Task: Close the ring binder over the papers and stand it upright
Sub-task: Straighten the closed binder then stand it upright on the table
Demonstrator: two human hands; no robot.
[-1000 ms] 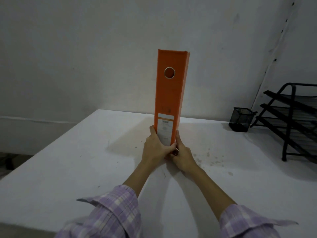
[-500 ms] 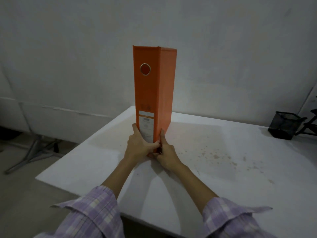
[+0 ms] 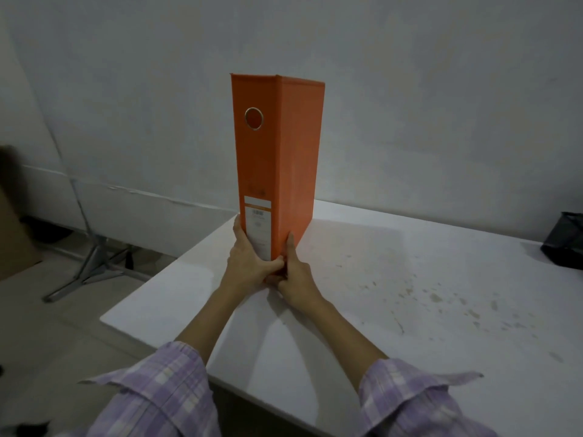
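Note:
An orange ring binder [image 3: 284, 159] stands upright and closed on the white table [image 3: 394, 294], near the table's left edge. Its spine faces me, with a metal finger ring near the top and a white label low down. My left hand [image 3: 247, 258] grips the spine's lower left edge. My right hand [image 3: 295, 275] grips the lower right corner, fingers pressed on the cover. The thumbs meet at the binder's foot. The papers inside are hidden.
A black mesh pen holder [image 3: 564, 242] sits at the far right of the table. The tabletop has brown stains to the right. Left of the table a metal stand leg [image 3: 90, 263] rests on the floor, by the grey wall.
The view has swung left: the binder now shows its right cover as well as the spine, and the black rack has left the frame. Both hands keep the same hold at the binder's base.

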